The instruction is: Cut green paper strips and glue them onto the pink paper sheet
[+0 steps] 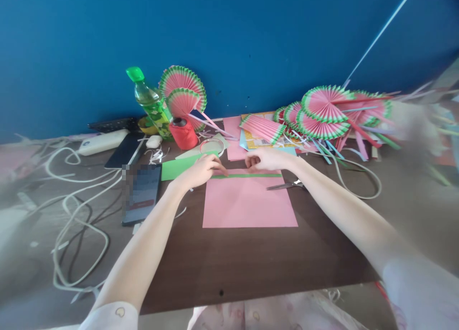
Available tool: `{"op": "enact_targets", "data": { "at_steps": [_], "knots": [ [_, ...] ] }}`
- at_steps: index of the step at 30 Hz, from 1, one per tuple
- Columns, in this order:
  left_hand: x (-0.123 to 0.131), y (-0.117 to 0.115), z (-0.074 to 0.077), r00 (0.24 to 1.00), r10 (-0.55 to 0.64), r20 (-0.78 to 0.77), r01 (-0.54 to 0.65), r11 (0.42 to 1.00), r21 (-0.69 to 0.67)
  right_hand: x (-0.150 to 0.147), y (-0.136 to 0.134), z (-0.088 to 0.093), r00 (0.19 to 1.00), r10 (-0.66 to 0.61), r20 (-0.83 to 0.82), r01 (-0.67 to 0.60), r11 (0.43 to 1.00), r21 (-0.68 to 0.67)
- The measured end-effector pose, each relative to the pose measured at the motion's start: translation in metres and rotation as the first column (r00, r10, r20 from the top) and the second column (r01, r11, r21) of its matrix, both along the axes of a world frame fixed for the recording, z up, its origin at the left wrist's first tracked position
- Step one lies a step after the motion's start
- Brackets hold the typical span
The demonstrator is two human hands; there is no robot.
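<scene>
A pink sheet of paper (250, 205) lies flat on the dark table, with a narrow green paper strip (258, 175) running along its far edge. At the strip's left part, my left hand (205, 170) has its fingers bent together, with the tips on the strip. My right hand (264, 159) is just beyond the far edge of the sheet, its fingers curled in a pinch. Whatever the right fingers may hold is hidden. Scissors (283, 186) rest across the sheet's right side, partly beneath my right forearm. Green paper (175, 167) lies beside my left hand.
Pleated watermelon-style paper fans (324, 107) are piled at the back right. A green-capped bottle (148, 98), a red container (183, 134) and a round tape roll (211, 147) stand behind. On the left are a phone (143, 196) and looping white cables (103, 234).
</scene>
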State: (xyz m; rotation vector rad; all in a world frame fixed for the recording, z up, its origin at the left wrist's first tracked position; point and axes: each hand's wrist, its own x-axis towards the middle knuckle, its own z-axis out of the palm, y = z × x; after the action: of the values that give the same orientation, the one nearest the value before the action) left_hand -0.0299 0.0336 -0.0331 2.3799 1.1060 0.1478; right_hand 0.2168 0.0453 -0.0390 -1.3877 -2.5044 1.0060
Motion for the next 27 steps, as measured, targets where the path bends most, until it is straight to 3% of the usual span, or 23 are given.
{"op": "enact_targets", "data": {
  "at_steps": [14,20,22,27],
  "knots": [
    [0.003,-0.003,0.008,0.999,0.015,0.031,-0.014,0.999,-0.044,-0.003,-0.006,0.011,0.996,-0.017,0.091,0.008,0.995,0.098],
    [-0.003,-0.002,0.015,0.992,0.04,0.116,-0.042,0.999,0.011,-0.002,-0.007,0.011,0.995,0.0,0.1,-0.012,0.993,0.119],
    [-0.008,0.0,0.017,0.988,0.086,0.126,-0.089,0.996,0.025,-0.002,-0.007,0.011,0.995,-0.004,0.098,-0.008,0.993,0.122],
    [-0.03,0.007,0.024,0.932,0.346,0.108,-0.354,0.933,0.068,-0.001,-0.008,0.015,0.996,-0.018,0.086,0.009,0.994,0.109]
  ]
}}
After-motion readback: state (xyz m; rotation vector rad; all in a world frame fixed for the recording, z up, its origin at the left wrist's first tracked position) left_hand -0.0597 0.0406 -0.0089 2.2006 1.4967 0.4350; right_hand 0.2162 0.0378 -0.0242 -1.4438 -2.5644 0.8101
